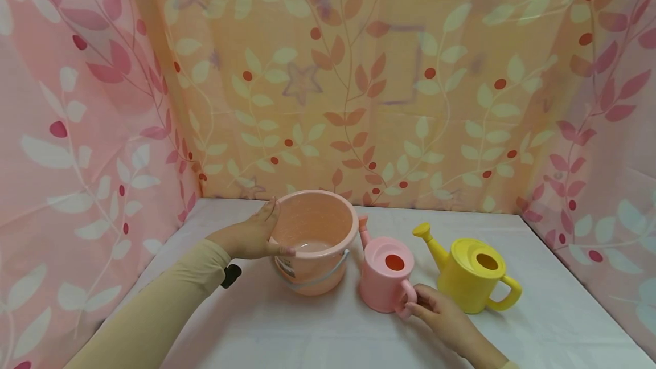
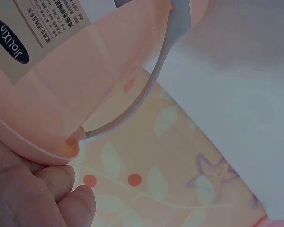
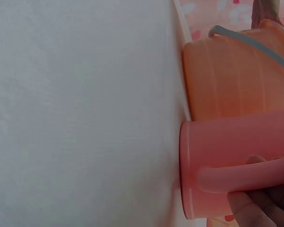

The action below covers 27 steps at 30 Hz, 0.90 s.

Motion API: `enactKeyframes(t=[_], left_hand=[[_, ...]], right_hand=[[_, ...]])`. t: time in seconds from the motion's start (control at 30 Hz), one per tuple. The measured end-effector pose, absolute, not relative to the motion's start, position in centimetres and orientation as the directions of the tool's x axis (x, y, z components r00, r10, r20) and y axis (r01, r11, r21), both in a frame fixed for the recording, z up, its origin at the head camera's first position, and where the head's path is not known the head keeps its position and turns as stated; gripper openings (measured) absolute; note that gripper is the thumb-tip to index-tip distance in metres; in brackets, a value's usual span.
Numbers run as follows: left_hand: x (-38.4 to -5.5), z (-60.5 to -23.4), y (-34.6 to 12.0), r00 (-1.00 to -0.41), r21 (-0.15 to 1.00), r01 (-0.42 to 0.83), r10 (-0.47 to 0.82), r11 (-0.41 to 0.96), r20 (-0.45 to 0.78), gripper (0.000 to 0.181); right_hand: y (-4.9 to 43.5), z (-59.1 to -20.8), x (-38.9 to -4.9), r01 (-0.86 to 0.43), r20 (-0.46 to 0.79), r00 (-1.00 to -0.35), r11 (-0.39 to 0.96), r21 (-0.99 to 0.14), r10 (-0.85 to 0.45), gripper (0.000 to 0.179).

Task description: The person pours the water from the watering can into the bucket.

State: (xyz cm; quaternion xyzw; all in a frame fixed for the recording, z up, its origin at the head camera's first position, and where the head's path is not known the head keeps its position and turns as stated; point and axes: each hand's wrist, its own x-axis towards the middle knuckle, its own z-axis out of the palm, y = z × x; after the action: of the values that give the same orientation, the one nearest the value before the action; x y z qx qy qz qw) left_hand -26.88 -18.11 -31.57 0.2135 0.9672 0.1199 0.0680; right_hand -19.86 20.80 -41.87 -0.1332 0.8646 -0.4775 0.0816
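A peach bucket (image 1: 314, 272) with a pale grey handle (image 2: 146, 94) stands left of centre on the white-covered table. At its left rim, my left hand (image 1: 251, 236) holds the edge, thumb along the near side. In the left wrist view, curled fingers (image 2: 75, 205) show against the rim. Just right of the bucket is a pink watering can (image 1: 376, 286), upright, its spout towards the back. My right hand (image 1: 446, 320) grips the can's handle (image 3: 246, 176), fingers partly hidden behind it. The can's base appears to rest on the table in the right wrist view.
A yellow watering can (image 1: 463, 283) stands right of the pink one, its spout pointing left and back. Patterned cloth walls (image 1: 353, 84) enclose the table (image 1: 271, 335) at the back and on both sides. A small black object (image 1: 232, 275) shows at my left wrist.
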Motion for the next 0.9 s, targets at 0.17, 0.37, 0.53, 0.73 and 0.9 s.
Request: enactKeyframes(t=[0.17, 0.37, 0.53, 0.73, 0.9], left_hand=[[-26.9, -31.6, -18.1, -0.899, 0.263, 0.398, 0.431, 0.879, -0.081, 0.123], [-26.8, -31.5, -18.1, -0.899, 0.263, 0.395, 0.429, 0.880, -0.085, 0.123], [-26.7, -31.4, -18.1, -0.896, 0.259, 0.402, 0.435, 0.878, -0.085, 0.122], [-26.6, -31.4, -18.1, -0.895, 0.262, 0.403, 0.438, 0.877, -0.088, 0.121], [-26.5, -31.3, -18.0, -0.893, 0.265, 0.408, 0.442, 0.874, -0.081, 0.121]], right_hand=[[21.4, -42.0, -20.0, -0.166, -0.007, -0.950, 0.523, -0.836, -0.312, 0.028], [21.9, -41.9, -20.1, -0.132, -0.028, -0.960, 0.536, -0.834, -0.280, 0.032], [22.1, -41.9, -20.2, -0.140, -0.014, -0.962, 0.535, -0.833, -0.274, 0.031], [21.7, -42.4, -20.4, -0.144, 0.008, -0.956, 0.448, -0.882, -0.293, 0.028], [21.1, -42.8, -20.5, -0.131, 0.014, -0.957, 0.387, -0.913, -0.290, 0.032]])
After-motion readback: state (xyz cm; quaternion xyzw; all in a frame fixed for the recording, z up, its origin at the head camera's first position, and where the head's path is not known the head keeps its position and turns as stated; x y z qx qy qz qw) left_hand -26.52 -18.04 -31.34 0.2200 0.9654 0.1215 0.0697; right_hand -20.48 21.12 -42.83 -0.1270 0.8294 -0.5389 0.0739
